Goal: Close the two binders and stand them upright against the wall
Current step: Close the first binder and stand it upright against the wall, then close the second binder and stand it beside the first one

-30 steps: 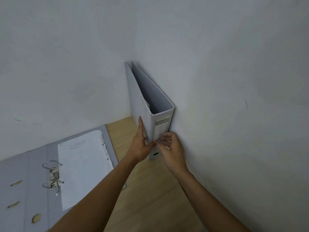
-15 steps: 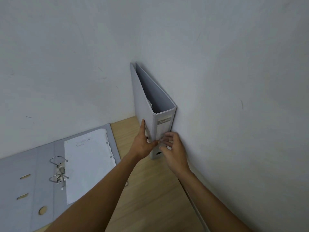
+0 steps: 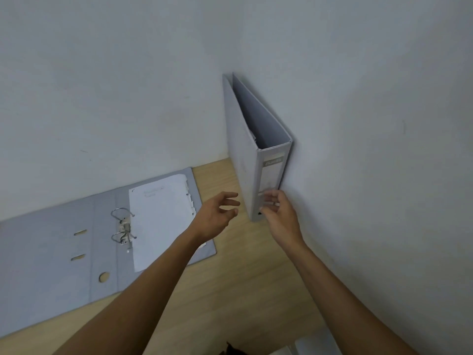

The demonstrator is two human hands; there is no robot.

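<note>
A closed grey binder point(image 3: 245, 160) stands upright in the corner, its back cover against the right wall point(image 3: 371, 124), spine label facing me. My right hand point(image 3: 280, 213) is at the bottom of the spine, fingers blurred and loosely curled against it. My left hand point(image 3: 217, 213) hovers just left of the binder, fingers spread, touching nothing. A second grey binder point(image 3: 51, 252) lies flat and open on the wooden table point(image 3: 230, 290) to the left, its metal rings point(image 3: 122, 226) open, with a white sheet point(image 3: 161, 221) on its right half.
Pale walls meet in a corner behind the standing binder. The back wall point(image 3: 102, 98) runs along the far edge of the open binder. Something white point(image 3: 314, 347) shows at the bottom edge, below the table's right side.
My left hand has let go of the standing binder's left cover and pulled back a little, fingers spreading. The view has shifted right. The binder stays upright.
</note>
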